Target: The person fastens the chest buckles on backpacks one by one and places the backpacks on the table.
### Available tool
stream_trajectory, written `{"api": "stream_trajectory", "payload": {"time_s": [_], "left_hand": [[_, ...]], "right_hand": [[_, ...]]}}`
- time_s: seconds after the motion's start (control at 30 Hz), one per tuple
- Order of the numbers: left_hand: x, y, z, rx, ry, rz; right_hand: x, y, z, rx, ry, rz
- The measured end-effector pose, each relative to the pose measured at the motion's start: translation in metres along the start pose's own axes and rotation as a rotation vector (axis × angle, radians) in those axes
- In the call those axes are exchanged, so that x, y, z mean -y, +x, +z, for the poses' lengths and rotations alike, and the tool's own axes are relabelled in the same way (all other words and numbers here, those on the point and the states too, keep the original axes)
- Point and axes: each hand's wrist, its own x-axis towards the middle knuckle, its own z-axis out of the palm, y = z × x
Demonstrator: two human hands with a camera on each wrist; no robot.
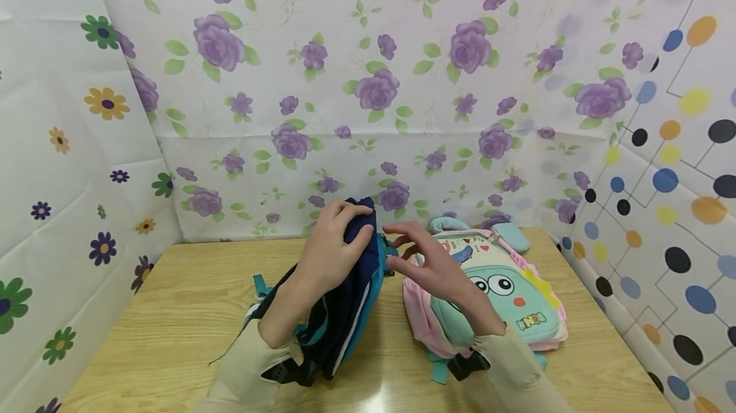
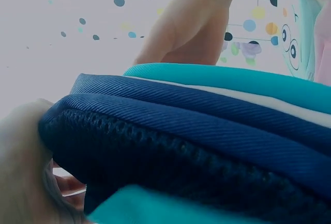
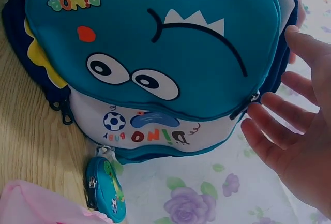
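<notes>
A navy and teal child's backpack with a dinosaur face stands on edge left of the table's middle. My left hand grips its upper end, with fingers and thumb curled over the navy fabric. Its padded mesh back shows in the left wrist view. My right hand is beside the front face, fingers spread and slightly bent. In the right wrist view its fingertips are right at the bag's side, near a zipper pull. A small teal pouch hangs from the backpack's top.
A pink and mint backpack with a similar face lies flat on the right, partly under my right forearm. The wooden table is bounded by a flowered sheet behind and patterned sheets at both sides.
</notes>
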Motion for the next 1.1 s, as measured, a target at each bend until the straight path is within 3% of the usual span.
{"api": "stream_trajectory", "payload": {"time_s": [0.67, 1.1], "left_hand": [[-0.01, 0.002, 0.022, -0.011, -0.071, 0.008], [-0.011, 0.001, 0.037, 0.025, -0.114, 0.05]], "right_hand": [[-0.006, -0.013, -0.001, -0.016, -0.03, 0.013], [-0.012, -0.025, -0.01, -0.013, 0.005, 0.031]]}}
